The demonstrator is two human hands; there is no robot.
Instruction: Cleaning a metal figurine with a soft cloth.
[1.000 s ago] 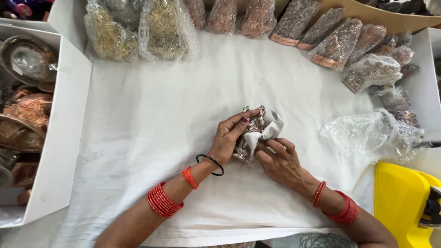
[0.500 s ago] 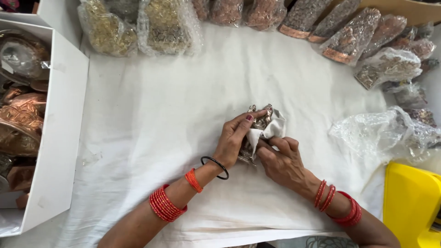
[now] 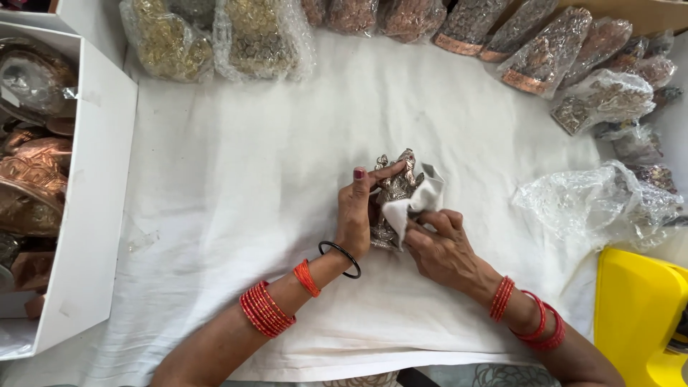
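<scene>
A small ornate silver-coloured metal figurine lies at the middle of the white cloth-covered table. My left hand grips it from the left side, fingers curled over its top. My right hand holds a small white wiping cloth pressed against the figurine's right side. Both wrists carry red bangles; the left also has a thin black one.
A white box of copper and silver vessels stands at the left. Plastic-wrapped metal figurines line the far edge and right side. An empty crumpled clear bag lies at the right. A yellow object sits at the bottom right.
My left hand has turned the figurine more upright and shifted its grip to the left side. The right hand with the cloth has slid slightly along the figurine.
</scene>
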